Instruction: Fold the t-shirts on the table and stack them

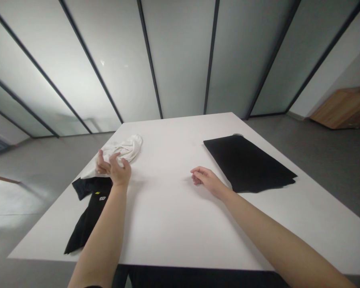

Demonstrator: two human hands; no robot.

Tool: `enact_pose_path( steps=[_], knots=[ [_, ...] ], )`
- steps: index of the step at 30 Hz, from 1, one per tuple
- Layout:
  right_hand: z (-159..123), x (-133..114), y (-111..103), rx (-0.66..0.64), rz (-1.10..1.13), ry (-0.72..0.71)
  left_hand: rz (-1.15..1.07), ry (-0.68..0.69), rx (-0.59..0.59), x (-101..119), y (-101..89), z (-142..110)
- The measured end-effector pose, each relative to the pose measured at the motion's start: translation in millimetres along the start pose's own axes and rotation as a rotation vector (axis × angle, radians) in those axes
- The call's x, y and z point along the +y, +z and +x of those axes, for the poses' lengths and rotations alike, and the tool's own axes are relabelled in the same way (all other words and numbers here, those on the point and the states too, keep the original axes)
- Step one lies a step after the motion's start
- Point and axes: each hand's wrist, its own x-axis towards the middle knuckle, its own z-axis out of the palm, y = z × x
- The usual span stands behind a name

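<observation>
My left hand [115,168] hovers at a crumpled white cloth [129,148] on the left of the table, its fingers apart and bent. No cloth is visibly gripped in it. Beneath and nearer to me lies a black garment [91,212] with a small white mark and a yellow tag, partly hidden by my left forearm. My right hand [207,179] is over the middle of the table with its fingers curled in loosely, holding nothing. Just to its right a black folded cloth [249,164] lies flat.
Everything rests on a white table [168,224]. A small greyish round edge [237,135] peeks out behind the black folded cloth. Frosted glass panels [180,56] stand beyond the table, and a wooden cabinet [342,108] is on the floor at the far right.
</observation>
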Motion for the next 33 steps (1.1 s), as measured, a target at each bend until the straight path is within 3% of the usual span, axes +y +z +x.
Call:
enact_pose_path(
  steps=[3,5,8,11,14,16,19,22,25,30,33],
  knots=[
    [-2.0,-1.6,1.6,0.001,-0.042,0.0,0.0,0.153,-0.005,21.6,11.2,-11.6],
    [-4.5,-3.5,2.6,-0.006,-0.121,-0.017,-0.029,0.282,-0.196,38.5,18.4,-20.3],
    [-8.7,-8.2,1.3,-0.005,-0.351,-0.099,-0.018,0.416,-0.59,61.1,29.5,-33.0],
    [-10.9,-15.9,-6.2,0.054,-0.619,-0.202,0.158,0.324,-0.793,71.2,38.2,-41.3],
    [-10.3,-26.2,-22.0,0.198,-0.891,-0.251,0.373,0.108,-0.798,64.7,38.6,-40.7],
    [-10.1,-33.0,-36.8,0.331,-1.108,-0.2,0.459,-0.019,-0.762,54.4,33.8,-36.1],
    [-11.2,-39.6,-61.9,0.509,-1.371,0.043,0.549,-0.147,-0.656,38.5,23.6,-27.5],
    [-11.8,-38.6,-83.8,0.565,-1.43,0.323,0.606,-0.189,-0.535,28.2,18.0,-21.8],
    [-9.6,-32.1,-96.9,0.566,-1.416,0.366,0.556,-0.137,-0.53,24.8,22.4,-22.2],
    [-5.5,-26.2,-105.9,0.648,-1.373,0.26,0.304,0.162,-0.766,32.4,41.0,-36.7],
    [-4.2,-27.6,-116.1,0.709,-1.329,0.234,0.226,0.242,-0.846,38.7,46.7,-46.2]
  ],
)
